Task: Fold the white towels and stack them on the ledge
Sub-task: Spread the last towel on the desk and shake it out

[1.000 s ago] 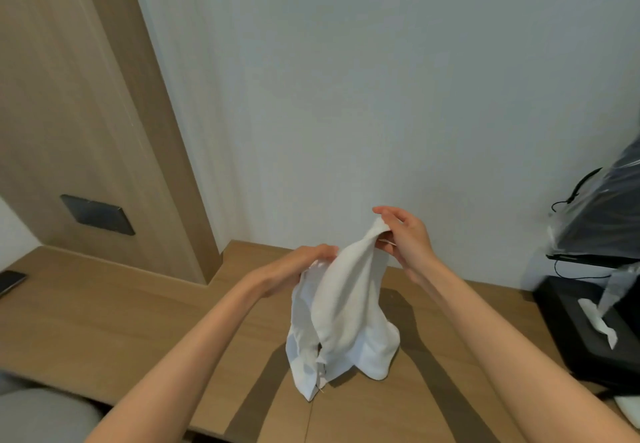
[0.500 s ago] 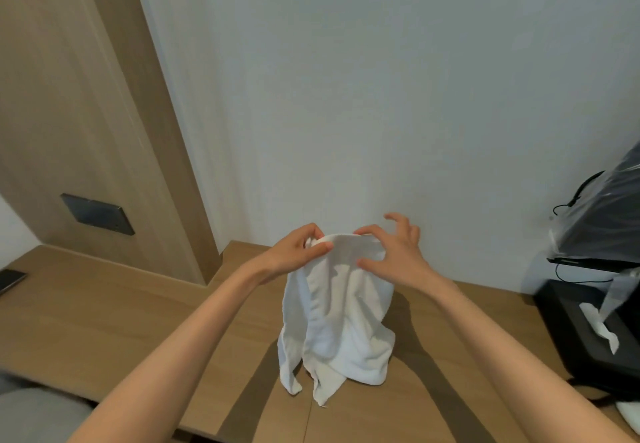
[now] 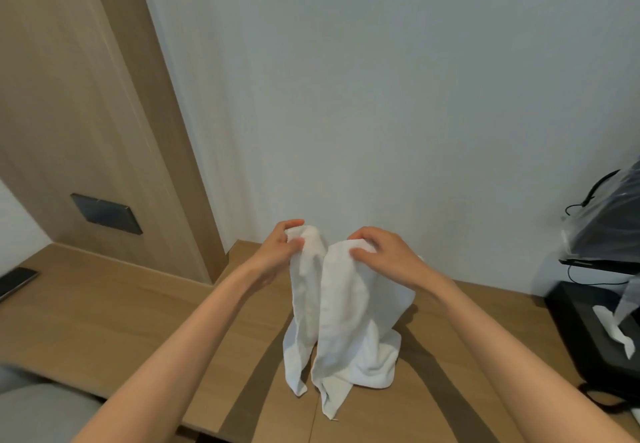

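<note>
the left grip [image 3: 282, 252] was clamped, thumb against curled fingers, on one upper edge of the white towel [image 3: 346, 321]. the right grip [image 3: 384, 255] was pinched on the neighbouring upper edge, near the left but not touching it. the towel hung from both grips in two loose lobes with a crease between them, and its lower end was bunched on the wooden counter [image 3: 104, 321], close to the white wall [image 3: 381, 96].

a second earlier the right grip alone had lifted a single corner high while the left steadied the bunch. half a second earlier the two grips had met at the top. by this moment they had drawn apart along the top edge, and the cloth had begun to open out. this suggested that the corners were being found before a first fold; no fold was yet made, and no folded towel lay anywhere in view, so the task appeared to be at an early stage.

further out were a wood panel [image 3: 86, 96] bearing a dark switch plate [image 3: 105, 214], a phone [image 3: 15, 283] at the counter's left end, and a black tissue box [image 3: 595, 331] at the right.
</note>
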